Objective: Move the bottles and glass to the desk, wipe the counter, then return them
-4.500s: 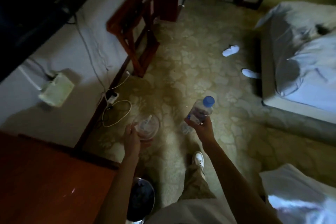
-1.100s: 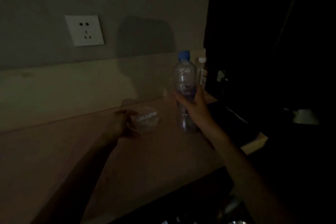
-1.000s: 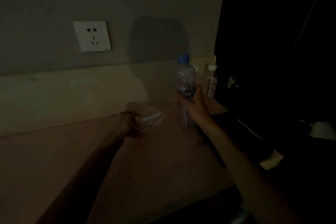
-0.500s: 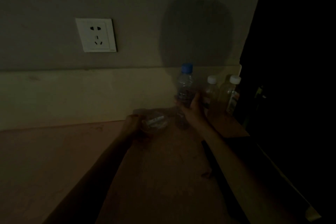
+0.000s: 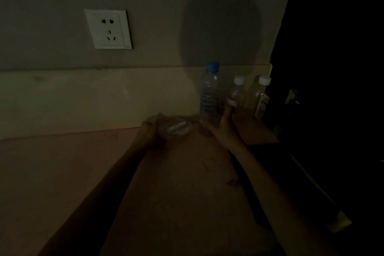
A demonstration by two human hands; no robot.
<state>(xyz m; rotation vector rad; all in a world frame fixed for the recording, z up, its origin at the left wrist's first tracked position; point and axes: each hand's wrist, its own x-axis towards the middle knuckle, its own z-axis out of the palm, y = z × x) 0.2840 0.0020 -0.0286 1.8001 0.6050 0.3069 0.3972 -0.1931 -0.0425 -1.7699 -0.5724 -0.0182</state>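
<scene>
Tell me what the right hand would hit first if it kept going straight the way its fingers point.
Probably the blue-capped bottle: the right hand is right beside it, fingers aimed up toward the wall. Dim light hides whether they already touch.

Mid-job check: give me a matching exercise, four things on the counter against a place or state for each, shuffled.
Things:
1. blue-capped bottle
2. glass
3. two white-capped bottles
4. wall socket

Places or states:
A. above the backsplash, nothing plugged in
B. gripped by the left hand
C. at the counter's far right end
D. upright, against the right hand

Pairs: 1-D, 2-B, 3-C, 4-A
</scene>
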